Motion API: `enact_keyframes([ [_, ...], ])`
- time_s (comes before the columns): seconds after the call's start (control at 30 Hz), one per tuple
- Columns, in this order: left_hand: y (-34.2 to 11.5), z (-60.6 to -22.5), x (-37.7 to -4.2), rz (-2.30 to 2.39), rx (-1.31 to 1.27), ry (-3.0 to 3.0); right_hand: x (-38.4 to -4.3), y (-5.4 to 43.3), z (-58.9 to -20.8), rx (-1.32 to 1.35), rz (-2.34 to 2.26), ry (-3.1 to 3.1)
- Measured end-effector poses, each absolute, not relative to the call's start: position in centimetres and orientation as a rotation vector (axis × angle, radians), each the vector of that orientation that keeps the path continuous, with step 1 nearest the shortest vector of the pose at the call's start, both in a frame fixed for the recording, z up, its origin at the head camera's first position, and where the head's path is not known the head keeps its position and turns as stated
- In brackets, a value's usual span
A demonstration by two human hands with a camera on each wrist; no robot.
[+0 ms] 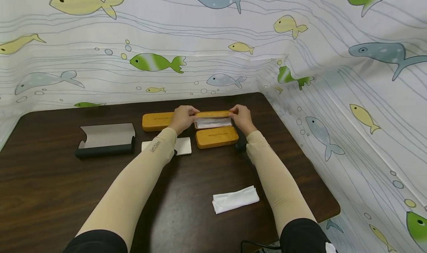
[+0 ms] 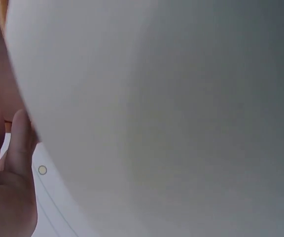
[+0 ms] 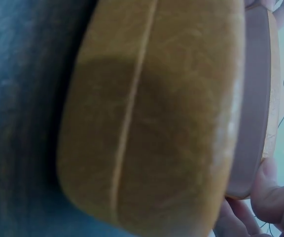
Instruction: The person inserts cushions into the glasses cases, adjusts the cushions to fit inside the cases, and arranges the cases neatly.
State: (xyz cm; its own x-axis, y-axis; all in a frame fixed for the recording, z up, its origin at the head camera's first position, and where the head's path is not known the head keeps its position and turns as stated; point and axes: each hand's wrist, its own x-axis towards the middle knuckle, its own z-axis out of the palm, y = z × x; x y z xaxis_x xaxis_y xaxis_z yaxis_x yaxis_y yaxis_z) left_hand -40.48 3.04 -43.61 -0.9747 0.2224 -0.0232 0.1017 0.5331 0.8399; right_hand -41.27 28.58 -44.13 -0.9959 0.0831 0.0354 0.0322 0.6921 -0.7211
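At the back of the table an open yellow glasses case point(image 1: 213, 114) has a white cloth point(image 1: 213, 123) lying in it. My left hand point(image 1: 182, 118) pinches the left end of its raised lid. The right end of that lid is between the thumb and fingers of my right hand point(image 1: 243, 119). In the right wrist view, the greyish lining point(image 3: 254, 103) of the lid shows beside the right thumb. A shut yellow glasses case point(image 1: 217, 137) lies just in front of the open one. Another yellow case point(image 1: 156, 121) sits to the left, partly hidden by my left hand.
A dark green case point(image 1: 106, 149) with its pale flap up stands at the left. Something flat and white point(image 1: 183, 146) lies partly under my left forearm. Nearer, a folded white cloth point(image 1: 235, 199) lies between my arms. A small dark object point(image 1: 241, 147) is by my right wrist.
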Motion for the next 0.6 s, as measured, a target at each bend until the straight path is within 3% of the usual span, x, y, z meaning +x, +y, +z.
enact_keyframes([
  [0.6, 3.5, -44.9, -39.5, 1.172, 0.421, 2.893, -40.7, 29.0, -46.2, 0.032, 1.072, -2.882],
])
